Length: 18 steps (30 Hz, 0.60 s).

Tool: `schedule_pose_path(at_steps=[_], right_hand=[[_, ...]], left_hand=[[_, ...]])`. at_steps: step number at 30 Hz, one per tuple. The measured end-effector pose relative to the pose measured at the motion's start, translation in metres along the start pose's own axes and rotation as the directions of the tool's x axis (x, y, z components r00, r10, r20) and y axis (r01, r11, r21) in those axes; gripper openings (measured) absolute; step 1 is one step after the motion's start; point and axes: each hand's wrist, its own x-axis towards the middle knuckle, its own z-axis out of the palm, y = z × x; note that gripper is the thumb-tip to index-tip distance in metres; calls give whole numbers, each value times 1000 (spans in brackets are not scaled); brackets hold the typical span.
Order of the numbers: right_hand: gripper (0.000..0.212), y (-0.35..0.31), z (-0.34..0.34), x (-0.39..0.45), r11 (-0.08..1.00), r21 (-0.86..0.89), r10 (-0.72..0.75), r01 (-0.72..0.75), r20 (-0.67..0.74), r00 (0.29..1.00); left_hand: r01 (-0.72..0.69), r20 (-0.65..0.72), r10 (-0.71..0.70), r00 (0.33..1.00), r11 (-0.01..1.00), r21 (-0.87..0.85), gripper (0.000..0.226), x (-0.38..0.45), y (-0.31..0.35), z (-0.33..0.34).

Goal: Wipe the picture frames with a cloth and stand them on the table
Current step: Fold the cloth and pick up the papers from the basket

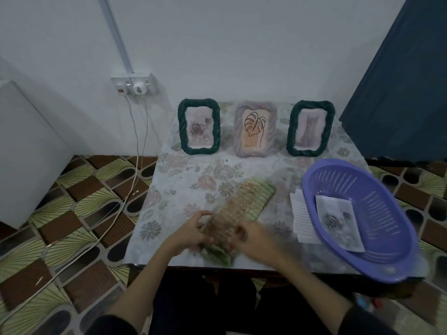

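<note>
Three picture frames stand upright along the table's far edge: a dark green one with a rose picture (pixel 199 126), a pale pink one with a leaf drawing (pixel 255 129), and a dark green one with a cat picture (pixel 310 128). A green and tan checked cloth (pixel 244 204) lies stretched across the table's near middle. My left hand (pixel 191 232) grips its near left edge and my right hand (pixel 254 240), blurred, grips its near right edge.
A purple plastic basket (pixel 391 259) sits at the table's right front corner with a printed rose picture (pixel 338 223) inside. White paper sheets (pixel 301 216) lie under its left side. The floral tablecloth (pixel 174 189) covers the table. Cables (pixel 135 165) hang from a wall socket (pixel 133 85) on the left.
</note>
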Motion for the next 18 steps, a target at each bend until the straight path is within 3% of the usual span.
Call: schedule_pose_path(at_steps=[3, 7, 10, 12, 14, 16, 17, 18], right_hand=[[60, -2, 38, -16, 941, -308, -77, 138, 200, 977], [39, 9, 49, -25, 922, -329, -179, 205, 106, 978], [33, 13, 49, -37, 919, -311, -253, 240, -3, 967], [32, 16, 41, -43, 947, -239, -232, 216, -39, 972], [28, 17, 28, -50, 990, -77, -115, 115, -1, 993], [19, 17, 13, -57, 990, 137, 7, -16, 65, 998], [18, 18, 7, -58, 973, 221, 43, -59, 78, 996], [20, 20, 1, -58, 954, 283, 79, -97, 76, 994]], left_hand=[[-103, -5, 103, 995, 994, 26, 47, -12, -1, 9], [-162, -48, 168, 985, 981, 110, 23, -25, -14, 20], [-117, 45, 117, 992, 993, -8, 35, -32, -23, 19], [-133, 181, 116, 977, 987, 85, 53, -35, -25, 16], [-230, 224, 144, 964, 875, 426, 68, -35, -27, 19], [-281, 164, 231, 959, 703, 654, 64, -34, -28, 31], [-306, 121, 308, 943, 669, 677, 55, -33, -29, 38], [-330, 75, 370, 926, 697, 636, 49, -31, -33, 46]])
